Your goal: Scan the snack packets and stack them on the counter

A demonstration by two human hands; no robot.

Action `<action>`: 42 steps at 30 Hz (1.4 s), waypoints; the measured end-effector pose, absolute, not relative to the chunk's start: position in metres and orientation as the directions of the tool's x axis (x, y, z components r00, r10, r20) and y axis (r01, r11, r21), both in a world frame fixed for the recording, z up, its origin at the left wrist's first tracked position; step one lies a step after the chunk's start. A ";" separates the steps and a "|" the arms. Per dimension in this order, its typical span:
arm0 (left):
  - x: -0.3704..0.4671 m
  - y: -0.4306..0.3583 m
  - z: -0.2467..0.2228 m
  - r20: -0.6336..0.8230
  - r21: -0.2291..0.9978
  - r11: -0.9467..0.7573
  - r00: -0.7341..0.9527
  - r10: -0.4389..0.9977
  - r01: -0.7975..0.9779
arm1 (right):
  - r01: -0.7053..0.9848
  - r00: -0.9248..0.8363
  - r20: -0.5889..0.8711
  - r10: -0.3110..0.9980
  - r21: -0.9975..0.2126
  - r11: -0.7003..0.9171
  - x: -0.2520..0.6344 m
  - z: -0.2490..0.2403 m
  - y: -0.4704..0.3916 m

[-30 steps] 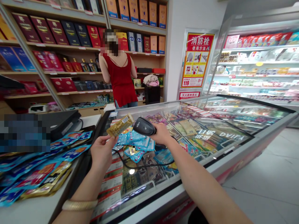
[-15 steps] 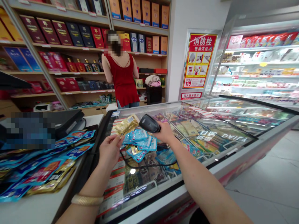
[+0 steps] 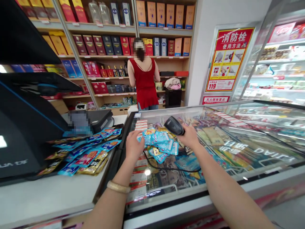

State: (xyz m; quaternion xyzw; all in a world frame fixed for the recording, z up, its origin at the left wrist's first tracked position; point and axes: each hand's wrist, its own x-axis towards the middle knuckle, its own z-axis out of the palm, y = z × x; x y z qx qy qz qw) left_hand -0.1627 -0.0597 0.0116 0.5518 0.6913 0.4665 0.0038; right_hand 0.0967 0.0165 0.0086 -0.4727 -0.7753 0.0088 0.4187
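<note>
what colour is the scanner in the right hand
Black; the scanner shows best in the head view.

The left hand partly hides the shiny light-blue foil packets; whether it grips one cannot be told. The right hand covers the handle of the black plastic handheld scanner. Both forearms run off the bottom edge. The left edge cuts the bulky black plastic terminal; the right edge crops the white-framed glass-topped freezer. Pixelation masks the head of a person in a red sleeveless top.
</note>
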 end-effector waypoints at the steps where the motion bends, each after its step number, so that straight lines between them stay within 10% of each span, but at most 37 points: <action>1: -0.170 -0.064 0.016 0.518 0.568 0.050 -0.404 0.754 0.821 | 0.729 -0.206 0.640 0.741 -0.404 0.552 0.096 0.008 0.017; 9: -0.223 -0.084 0.022 0.372 0.291 0.619 -0.683 0.629 0.729 | 0.780 -0.229 0.601 0.766 -0.357 0.514 0.094 0.004 0.019; 19: -0.261 -0.072 -0.005 0.402 0.527 0.515 -0.732 0.550 0.676 | 0.773 -0.280 0.616 0.736 -0.310 0.554 0.092 0.003 0.017; 28: -0.245 -0.085 0.017 0.321 0.381 0.583 -0.694 0.644 0.717 | 0.775 -0.312 0.594 0.741 -0.291 0.560 0.092 0.002 0.018; 39: -0.236 -0.086 0.038 0.429 0.736 0.242 -0.712 0.556 0.632 | 0.753 -0.328 0.607 0.724 -0.295 0.589 0.089 0.006 0.014; 42: -0.219 -0.076 0.035 0.239 0.952 0.007 -0.758 0.607 0.306 | 0.725 -0.347 0.614 0.709 -0.304 0.618 0.088 0.009 0.013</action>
